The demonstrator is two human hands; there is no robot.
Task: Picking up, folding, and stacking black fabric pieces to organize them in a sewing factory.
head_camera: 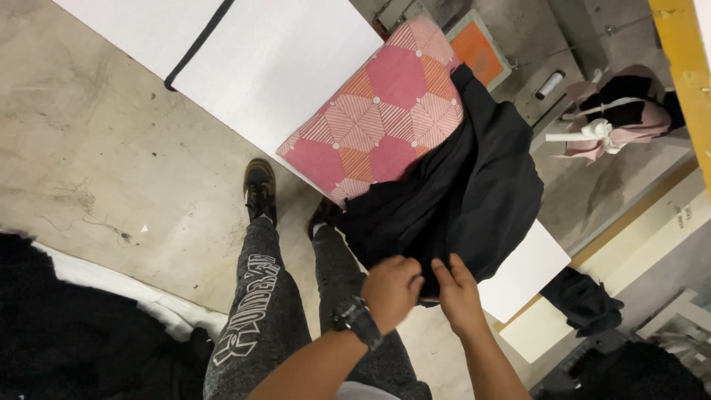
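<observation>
Both hands are at the near edge of a black garment (pixel 459 185) that lies heaped on a white table (pixel 281 67), w/ part of it draped over a pink-and-orange patterned cushion (pixel 385 111). The left hand (pixel 391 290), a black watch (pixel 357 320) on its wrist, has its fingers curled down into the fabric's hem; the right hand (pixel 458 292) sits just beside it, fingers pressed together and bent onto the same edge — whether each pinches a fold or only presses on it I can't tell, the fingertips are hidden in the cloth. By the look of it the step in hand is finding and gathering the hem; the next move prob. calls for a firm pinch w/ each hand at separate spots, so the limp fabric spreads rather than bunches. The table's top is a flat white board w/ a black strip (pixel 198 43) across it, and the floor (pixel 111 148) is stained grey concrete. The person stands in grey sweatpants (pixel 259 326) and dark shoes. Further right — a pink-and-black bundle (pixel 618 111), more dark cloth (pixel 585 300) low down, and a yellow beam (pixel 685 67).
</observation>
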